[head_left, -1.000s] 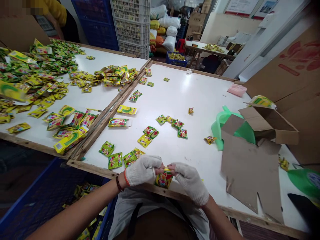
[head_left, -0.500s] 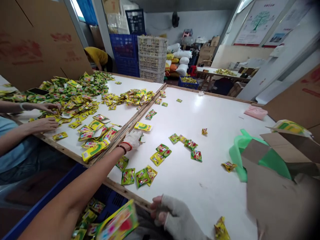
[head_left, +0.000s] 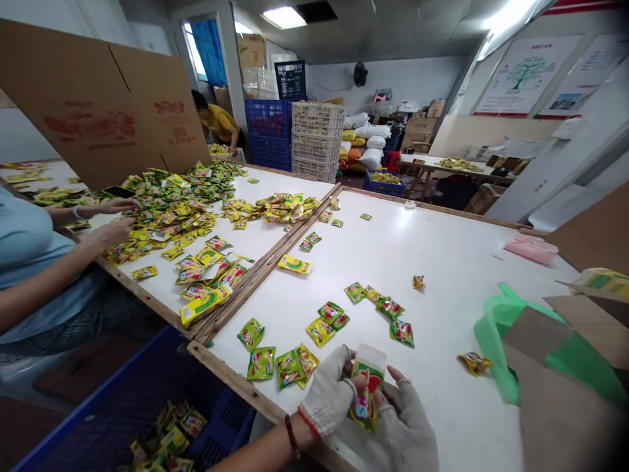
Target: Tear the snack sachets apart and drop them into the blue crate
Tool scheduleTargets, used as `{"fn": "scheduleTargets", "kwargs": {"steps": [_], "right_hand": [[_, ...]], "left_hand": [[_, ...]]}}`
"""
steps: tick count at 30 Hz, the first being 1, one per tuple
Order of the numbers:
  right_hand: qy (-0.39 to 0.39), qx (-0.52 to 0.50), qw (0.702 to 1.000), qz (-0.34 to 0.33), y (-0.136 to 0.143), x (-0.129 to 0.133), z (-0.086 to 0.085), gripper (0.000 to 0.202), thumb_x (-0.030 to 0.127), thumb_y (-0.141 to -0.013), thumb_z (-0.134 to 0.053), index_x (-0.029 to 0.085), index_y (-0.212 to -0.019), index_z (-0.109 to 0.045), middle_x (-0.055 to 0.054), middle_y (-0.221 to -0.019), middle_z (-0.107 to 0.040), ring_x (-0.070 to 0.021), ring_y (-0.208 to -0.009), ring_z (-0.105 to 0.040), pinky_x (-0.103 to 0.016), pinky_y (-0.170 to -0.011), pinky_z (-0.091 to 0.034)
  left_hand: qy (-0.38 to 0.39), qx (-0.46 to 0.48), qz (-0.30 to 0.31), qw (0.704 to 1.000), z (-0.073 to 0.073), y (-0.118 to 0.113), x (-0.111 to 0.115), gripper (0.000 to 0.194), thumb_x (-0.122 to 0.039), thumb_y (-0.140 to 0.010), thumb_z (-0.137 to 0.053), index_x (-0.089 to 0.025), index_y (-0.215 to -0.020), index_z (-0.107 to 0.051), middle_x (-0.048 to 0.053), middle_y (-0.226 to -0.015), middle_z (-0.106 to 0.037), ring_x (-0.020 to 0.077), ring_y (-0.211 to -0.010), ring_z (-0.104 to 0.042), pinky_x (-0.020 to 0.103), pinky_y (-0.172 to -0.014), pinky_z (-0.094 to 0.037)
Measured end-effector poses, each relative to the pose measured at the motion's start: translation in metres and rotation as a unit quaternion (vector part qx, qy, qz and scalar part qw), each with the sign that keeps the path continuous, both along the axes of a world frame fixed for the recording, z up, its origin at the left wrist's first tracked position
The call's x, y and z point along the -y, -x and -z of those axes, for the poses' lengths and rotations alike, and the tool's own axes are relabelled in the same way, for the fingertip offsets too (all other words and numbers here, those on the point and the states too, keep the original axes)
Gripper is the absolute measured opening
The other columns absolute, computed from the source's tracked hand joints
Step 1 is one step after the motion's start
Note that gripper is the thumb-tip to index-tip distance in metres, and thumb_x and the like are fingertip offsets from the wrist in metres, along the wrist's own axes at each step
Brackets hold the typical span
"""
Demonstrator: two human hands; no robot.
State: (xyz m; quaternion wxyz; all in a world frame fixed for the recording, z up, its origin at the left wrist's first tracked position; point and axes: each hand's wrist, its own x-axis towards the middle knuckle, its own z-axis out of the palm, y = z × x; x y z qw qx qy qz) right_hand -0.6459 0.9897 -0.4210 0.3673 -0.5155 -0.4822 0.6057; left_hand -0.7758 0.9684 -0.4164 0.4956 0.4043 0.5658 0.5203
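Observation:
A small yellow-and-green carton [head_left: 366,383] with a watermelon print stands tilted between my two hands, its pale top flap raised. My left hand [head_left: 330,387], in a white knitted glove with bare fingertips, grips its left side. On the other side my right hand [head_left: 405,416], gloved the same way, is closed round the carton's lower right, with the thumb on its front. What the carton holds cannot be seen. Several green and yellow sachets lie just left of my hands, among them a green sachet [head_left: 261,363] and a yellow-green sachet [head_left: 320,331].
A wooden strip [head_left: 275,262] divides the white table [head_left: 358,249]. Beyond it a co-worker's hands [head_left: 115,229] are at a sachet pile [head_left: 177,203]. A green basin [head_left: 496,328] and an opened cardboard box [head_left: 550,393] stand right; a blue crate [head_left: 147,387] sits below.
My left hand has come back from the table's middle to the front edge. Both hands now hold a carton; my right hand was empty before. The blurred yellow packet above the crate is gone from view.

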Motion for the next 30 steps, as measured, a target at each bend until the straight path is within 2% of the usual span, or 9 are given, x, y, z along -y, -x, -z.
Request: {"fn": "scheduleTargets", "kwargs": {"steps": [3,7,10,12,14,16,20,22,30], "right_hand": [[-0.044,0.034,0.998,-0.015,-0.016,0.006,0.008,0.06,0.045,-0.072,-0.061,0.016,-0.122,-0.044,-0.01,-0.104,-0.068,-0.0234,-0.089,-0.065,-0.031,-0.076,-0.056],[-0.11,0.113,0.986,-0.046,-0.032,0.013,0.012,0.036,0.036,-0.074,-0.059,0.015,-0.103,-0.061,-0.01,-0.1,-0.069,-0.0234,-0.091,-0.064,-0.033,-0.082,-0.053],[-0.148,0.153,0.974,-0.073,-0.035,0.012,0.005,0.024,0.035,-0.077,-0.055,0.016,-0.085,-0.067,-0.008,-0.084,-0.07,-0.0212,-0.078,-0.064,-0.031,-0.072,-0.053],[-0.154,0.153,0.973,-0.077,-0.032,0.007,-0.001,0.024,0.034,-0.079,-0.052,0.016,-0.083,-0.066,-0.006,-0.077,-0.069,-0.0189,-0.072,-0.063,-0.028,-0.065,-0.053],[-0.151,0.149,0.975,-0.069,-0.028,0.002,-0.006,0.025,0.031,-0.079,-0.052,0.015,-0.093,-0.065,-0.005,-0.078,-0.069,-0.018,-0.072,-0.063,-0.027,-0.064,-0.052],[-0.155,0.156,0.972,-0.077,-0.025,-0.001,-0.009,0.027,0.028,-0.078,-0.052,0.016,-0.099,-0.064,-0.005,-0.084,-0.07,-0.0183,-0.076,-0.063,-0.029,-0.068,-0.052],[-0.182,0.189,0.957,-0.127,-0.027,0.0,-0.016,0.024,0.03,-0.081,-0.049,0.018,-0.087,-0.069,-0.006,-0.088,-0.071,-0.02,-0.082,-0.064,-0.031,-0.074,-0.051],[-0.187,0.2,0.952,-0.138,-0.029,0.001,-0.02,0.027,0.033,-0.083,-0.048,0.018,-0.087,-0.069,-0.006,-0.088,-0.072,-0.0199,-0.082,-0.064,-0.03,-0.075,-0.05],[-0.155,0.228,0.951,-0.142,-0.03,-0.004,-0.028,0.023,0.032,-0.081,-0.05,0.017,-0.082,-0.068,-0.003,-0.075,-0.069,-0.0165,-0.07,-0.062,-0.024,-0.063,-0.047]], "left_hand": [[-0.002,0.023,-0.002,1.0,0.008,-0.005,0.009,0.035,-0.012,-0.072,-0.053,-0.019,-0.105,-0.044,-0.001,-0.081,-0.058,0.0118,-0.072,-0.054,0.022,-0.067,-0.045],[-0.02,-0.074,0.096,0.992,-0.001,0.008,0.016,0.014,-0.013,-0.072,-0.054,-0.016,-0.086,-0.054,0.0,-0.08,-0.058,0.0128,-0.075,-0.053,0.022,-0.068,-0.042],[-0.044,-0.16,0.125,0.978,-0.009,0.017,0.014,0.007,-0.019,-0.077,-0.053,-0.015,-0.071,-0.053,-0.001,-0.07,-0.053,0.0118,-0.069,-0.048,0.023,-0.065,-0.038],[-0.04,-0.143,0.145,0.978,-0.011,0.02,0.01,0.013,-0.022,-0.078,-0.052,-0.014,-0.068,-0.051,-0.002,-0.068,-0.049,0.011,-0.067,-0.045,0.022,-0.063,-0.036],[-0.016,-0.078,0.161,0.984,-0.01,0.022,0.005,0.01,-0.023,-0.077,-0.054,-0.014,-0.08,-0.051,-0.003,-0.068,-0.046,0.0101,-0.065,-0.043,0.021,-0.06,-0.036],[0.006,-0.043,0.163,0.986,-0.009,0.024,0.003,0.022,-0.021,-0.074,-0.056,-0.015,-0.094,-0.05,-0.003,-0.072,-0.047,0.0099,-0.065,-0.044,0.021,-0.059,-0.037],[-0.008,-0.12,0.191,0.974,-0.013,0.028,0.002,0.013,-0.024,-0.077,-0.053,-0.012,-0.076,-0.057,-0.001,-0.069,-0.05,0.0106,-0.068,-0.045,0.021,-0.062,-0.036],[-0.026,-0.146,0.211,0.966,-0.019,0.03,0.001,0.023,-0.029,-0.081,-0.049,-0.012,-0.067,-0.056,-0.002,-0.064,-0.048,0.0102,-0.066,-0.044,0.021,-0.061,-0.035],[-0.013,-0.183,0.24,0.953,-0.032,0.031,-0.006,0.024,-0.03,-0.08,-0.051,-0.011,-0.065,-0.057,-0.003,-0.059,-0.047,0.0085,-0.06,-0.042,0.019,-0.054,-0.032]]}}
